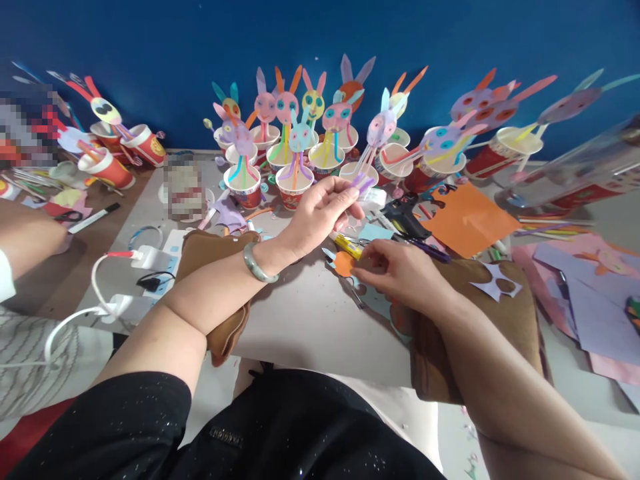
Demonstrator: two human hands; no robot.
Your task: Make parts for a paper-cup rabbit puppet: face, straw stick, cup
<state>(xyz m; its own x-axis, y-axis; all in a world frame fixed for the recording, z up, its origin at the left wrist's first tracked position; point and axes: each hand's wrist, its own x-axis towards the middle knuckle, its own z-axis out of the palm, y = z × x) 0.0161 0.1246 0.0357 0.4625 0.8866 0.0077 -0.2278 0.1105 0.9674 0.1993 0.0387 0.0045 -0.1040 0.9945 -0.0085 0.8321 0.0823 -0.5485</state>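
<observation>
Head view: left hand [323, 212] pinches purple strips [363, 183]; at four o'clock, right hand [406, 272], grip unclear, might crumple the orange disc [343, 264] by pressing.

Strips: thin, slender purple strips [363, 183], lighter in places
Loose cutout: round orange paper piece [344, 264], pale blue pointed tips
Tube: yellow cylindrical tube [349, 246], dark markings
Cups: round paper cups [295, 196], red outside with pale print, white inside
Front head: light blue round paper rabbit head [301, 139], pink eyes
Sheet: angular orange paper sheet [467, 220], plain
Stack: flat lilac paper sheet [600, 310], pink paper beneath
Pads: soft brown fabric pads [515, 323], unpatterned
Bangle: smooth grey-green ring bangle [255, 269], mottled
Sleeve: black fabric sleeve [125, 413], white specks
Wall: flat deep-blue wall [150, 40]
</observation>
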